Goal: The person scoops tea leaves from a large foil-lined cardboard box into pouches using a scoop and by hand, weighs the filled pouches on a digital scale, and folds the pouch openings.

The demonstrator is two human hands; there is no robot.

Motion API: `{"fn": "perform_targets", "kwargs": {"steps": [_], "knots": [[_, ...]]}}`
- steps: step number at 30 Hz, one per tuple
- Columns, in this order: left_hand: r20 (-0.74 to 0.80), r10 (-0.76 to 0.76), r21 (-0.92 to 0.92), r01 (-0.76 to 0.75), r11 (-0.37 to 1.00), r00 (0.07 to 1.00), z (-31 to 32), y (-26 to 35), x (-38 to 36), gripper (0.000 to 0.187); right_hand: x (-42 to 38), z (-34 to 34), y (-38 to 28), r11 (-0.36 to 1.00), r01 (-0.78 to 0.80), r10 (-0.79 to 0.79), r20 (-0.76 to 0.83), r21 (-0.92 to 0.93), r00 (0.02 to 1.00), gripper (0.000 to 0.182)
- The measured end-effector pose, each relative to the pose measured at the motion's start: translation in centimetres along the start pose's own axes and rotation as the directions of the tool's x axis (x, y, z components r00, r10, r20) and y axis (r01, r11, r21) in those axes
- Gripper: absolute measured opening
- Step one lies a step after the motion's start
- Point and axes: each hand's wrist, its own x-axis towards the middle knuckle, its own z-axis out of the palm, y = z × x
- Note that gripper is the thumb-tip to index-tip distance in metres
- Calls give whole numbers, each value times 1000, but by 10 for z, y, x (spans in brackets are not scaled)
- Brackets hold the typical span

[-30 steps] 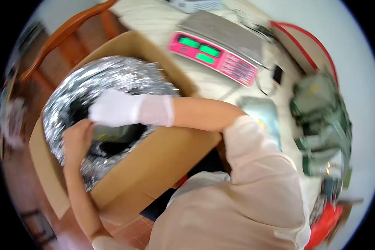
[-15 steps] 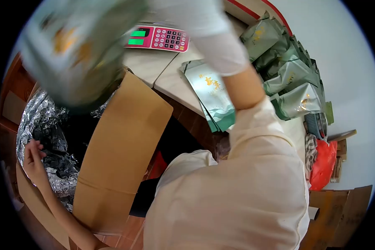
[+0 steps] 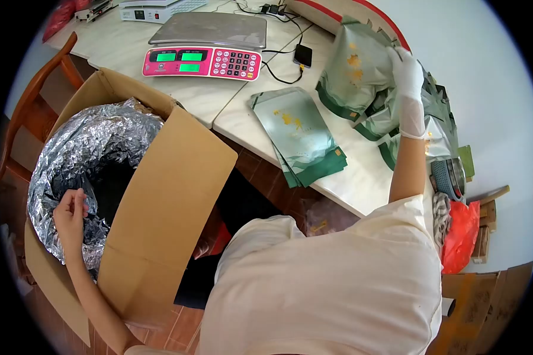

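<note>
My right hand (image 3: 407, 77), in a white glove, grips the upper edge of a full green pouch (image 3: 352, 74) with gold characters. That pouch stands upright at the table's right side, against several other filled pouches (image 3: 438, 121). My left hand (image 3: 71, 216) is bare, its fingers curled together over the opening of a silver foil liner (image 3: 100, 133). Whether anything is in those fingers cannot be made out. The liner sits inside a cardboard box (image 3: 166, 219), and its inside looks dark. Flat green pouches (image 3: 293, 124) lie stacked on the table between the scale and the standing ones.
A pink scale (image 3: 204, 62) with lit green displays and a metal plate stands on the pale table (image 3: 231, 121). Behind it are a white device (image 3: 154, 12), cables and a black phone-like device (image 3: 302, 55). A wooden chair (image 3: 32, 112) is left of the box.
My right hand has carried the full pouch from above the box across to the right, beside the other filled pouches. My left hand has shifted slightly up and right, its fingers more curled.
</note>
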Motion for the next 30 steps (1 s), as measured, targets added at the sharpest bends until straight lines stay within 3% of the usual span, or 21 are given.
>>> {"fn": "perform_targets", "kwargs": {"steps": [5, 7, 11, 13, 14, 16, 17, 18, 19, 20, 21, 22, 25, 27, 28, 29, 30], "knots": [[36, -14, 23, 13, 1000, 999, 3, -1, 1, 28, -17, 35, 35, 987, -111, 113, 19, -113, 993, 28], [45, -23, 27, 22, 999, 999, 4, -2, 1, 28, -19, 39, 45, 981, 86, -104, -98, -176, 990, 25], [52, -29, 30, 27, 999, 998, 6, -7, 2, 28, -21, 37, 44, 955, 180, -202, -73, -234, 977, 30], [48, -22, 16, 22, 1000, 999, 5, -8, 1, 27, -28, 32, 20, 913, 105, -220, -259, -393, 941, 29], [60, -24, 21, 23, 1000, 998, 4, -6, 1, 27, -30, 34, 10, 913, 113, -224, -251, -392, 942, 29], [66, -17, 41, 15, 999, 998, 4, -7, 1, 27, -37, 38, -11, 913, 265, -365, -333, -309, 869, 29], [72, -27, 42, 24, 999, 997, 5, -7, 1, 27, -46, 42, -27, 936, 341, -352, -207, -88, 913, 30], [67, -32, 54, 28, 998, 997, 5, -7, 2, 27, -65, 58, -48, 913, 407, -389, -268, 13, 881, 34], [58, -36, 67, 33, 997, 998, 4, -6, 2, 27, -85, 75, -65, 924, 367, -351, -138, 111, 926, 36], [49, -33, 64, 30, 998, 998, 4, -4, 2, 27, -108, 78, -93, 943, 193, -231, 118, 270, 966, 46], [41, -46, 68, 43, 997, 998, 4, -4, 2, 27, -136, 110, -97, 939, 314, -331, 121, 141, 936, 64], [49, -49, 73, 46, 996, 998, 4, -5, 2, 27, -148, 95, -129, 970, 219, -242, 486, 104, 840, 76], [54, -85, 74, 80, 994, 995, 2, -4, 0, 26, -193, 111, -160, 946, 308, -310, 557, 101, 770, 77], [72, -83, 106, 75, 991, 994, 1, -4, 0, 27, -203, 113, -169, 947, 241, -322, 616, 214, 719, 70], [72, -73, 110, 65, 992, 995, 0, -7, 0, 26, -198, 107, -169, 924, 238, -375, 578, 300, 725, 49], [69, -89, 108, 81, 991, 994, 0, -7, 0, 26, -193, 106, -169, 919, 249, -387, 581, 305, 716, 49], [62, -95, 70, 91, 993, 994, 1, -5, 0, 25, -186, 107, -168, 933, 270, -359, 661, 237, 659, 37]]}}
